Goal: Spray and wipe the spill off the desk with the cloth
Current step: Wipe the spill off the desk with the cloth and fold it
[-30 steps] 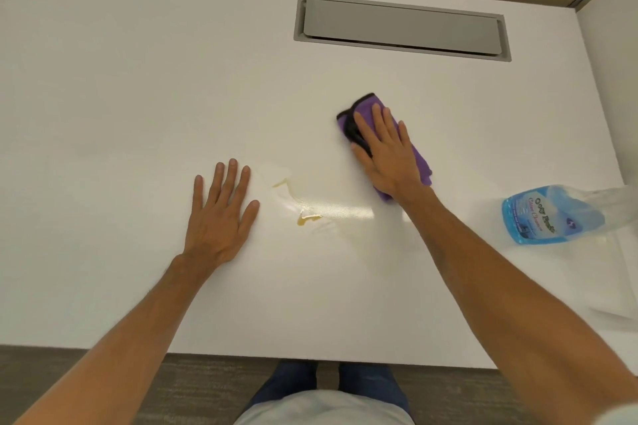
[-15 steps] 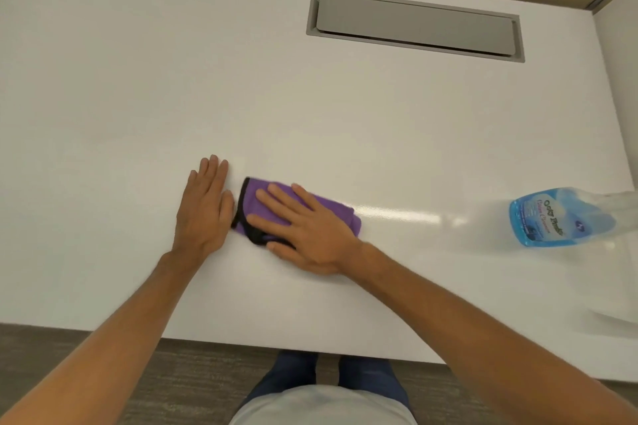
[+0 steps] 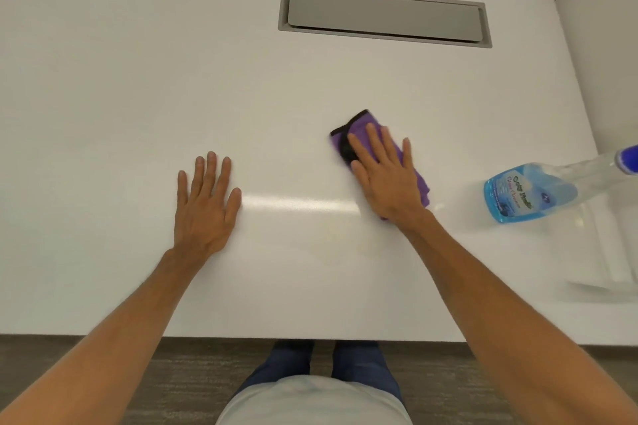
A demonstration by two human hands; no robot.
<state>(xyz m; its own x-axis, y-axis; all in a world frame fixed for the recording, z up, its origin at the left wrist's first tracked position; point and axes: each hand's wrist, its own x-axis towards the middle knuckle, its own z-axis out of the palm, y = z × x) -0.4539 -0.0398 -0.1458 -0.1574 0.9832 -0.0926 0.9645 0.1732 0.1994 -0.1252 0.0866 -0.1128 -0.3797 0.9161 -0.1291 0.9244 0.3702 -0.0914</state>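
My right hand (image 3: 385, 176) presses flat on a folded purple cloth (image 3: 359, 124) with a black edge, right of the middle of the white desk (image 3: 138, 79). My left hand (image 3: 205, 205) lies flat on the desk with its fingers spread and nothing in it, well to the left of the cloth. Between the hands the surface shows a wet sheen (image 3: 297, 203) and only a faint mark; no yellow liquid is visible. A clear spray bottle (image 3: 528, 197) with blue cleaner stands at the right.
A grey cable hatch (image 3: 383, 15) is set into the desk at the back. A white side wall (image 3: 604, 62) rises at the right. The desk's front edge (image 3: 241, 336) runs above my legs and the dark floor.
My right hand swept the cloth left over the yellow spill to my left hand, then back to the right. The yellow drops seen a second ago are gone. My left hand stayed put.
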